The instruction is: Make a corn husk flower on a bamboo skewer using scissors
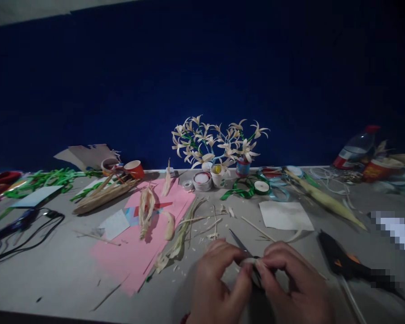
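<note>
My left hand (219, 281) and my right hand (292, 281) meet near the front of the table, thumbs and fingertips pinched together. Between them is a small pale piece of corn husk (249, 260), partly hidden by the fingers. Scissors (239, 241) lie on the table just beneath, their blades pointing away and their handles mostly covered by my hands. Little husk scraps (213, 235) and a thin stick (256, 227) are scattered beyond the fingertips.
A black glue gun (344, 258) lies to the right. Husk flowers (219, 139) stand in cups at the back, by green ribbon (262, 187). Pink paper (121, 263) with dry husks is left of centre. A white paper sheet (286, 216) lies ahead. A bottle (356, 148) leans at the back right.
</note>
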`<state>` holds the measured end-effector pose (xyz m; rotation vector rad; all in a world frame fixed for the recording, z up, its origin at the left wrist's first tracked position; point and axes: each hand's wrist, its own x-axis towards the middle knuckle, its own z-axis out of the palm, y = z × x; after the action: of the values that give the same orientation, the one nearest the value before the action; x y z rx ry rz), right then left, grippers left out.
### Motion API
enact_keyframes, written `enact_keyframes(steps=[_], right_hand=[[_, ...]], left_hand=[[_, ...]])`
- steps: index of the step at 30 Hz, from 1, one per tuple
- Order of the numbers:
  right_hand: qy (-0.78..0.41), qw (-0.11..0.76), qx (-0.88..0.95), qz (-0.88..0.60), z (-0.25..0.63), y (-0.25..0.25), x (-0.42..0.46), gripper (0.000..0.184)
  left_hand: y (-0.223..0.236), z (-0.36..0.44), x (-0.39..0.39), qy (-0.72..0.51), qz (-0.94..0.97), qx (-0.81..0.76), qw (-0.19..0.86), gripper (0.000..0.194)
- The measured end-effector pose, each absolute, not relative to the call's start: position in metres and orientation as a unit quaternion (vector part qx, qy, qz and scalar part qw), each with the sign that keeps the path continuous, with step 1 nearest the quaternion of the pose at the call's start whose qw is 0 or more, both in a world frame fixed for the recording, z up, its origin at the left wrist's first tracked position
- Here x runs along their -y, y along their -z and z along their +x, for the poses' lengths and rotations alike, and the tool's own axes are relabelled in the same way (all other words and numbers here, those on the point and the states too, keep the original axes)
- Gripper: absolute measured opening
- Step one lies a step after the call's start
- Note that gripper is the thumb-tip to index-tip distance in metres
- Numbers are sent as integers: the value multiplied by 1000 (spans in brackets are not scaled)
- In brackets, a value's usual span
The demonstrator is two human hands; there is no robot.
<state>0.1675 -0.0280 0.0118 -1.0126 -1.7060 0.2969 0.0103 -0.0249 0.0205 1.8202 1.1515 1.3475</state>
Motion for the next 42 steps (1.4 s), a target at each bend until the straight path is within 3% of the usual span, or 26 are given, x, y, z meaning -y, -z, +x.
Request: enact_keyframes(steps=[8,12,18,23,30,38,42], right_hand=[[-75,551,696,-454,172,-17,33,17],[-107,555,696,-442,171,-15,30,18],[-100,525,727,-430,167,-12,30,17],[-106,563,687,-447,168,-12,32,18],[-119,554,703,-429,166,-13,30,17],[-100,588,668,-446,169,-10,34,17],[-143,583,666,-442,169,-9,33,16]], left_hand=[[-7,0,16,-483,693,-474,246,23],[-20,3,23,-490,696,-445,278,13],[-30,15,18,-458,754,-409,233,21],[-15,0,16,-494,719,-456,177,21],[-29,13,22,-503,714,-412,258,13],[-10,7,22,-489,693,-461,261,25],[-16,8,24,-503,703,-418,280,10]])
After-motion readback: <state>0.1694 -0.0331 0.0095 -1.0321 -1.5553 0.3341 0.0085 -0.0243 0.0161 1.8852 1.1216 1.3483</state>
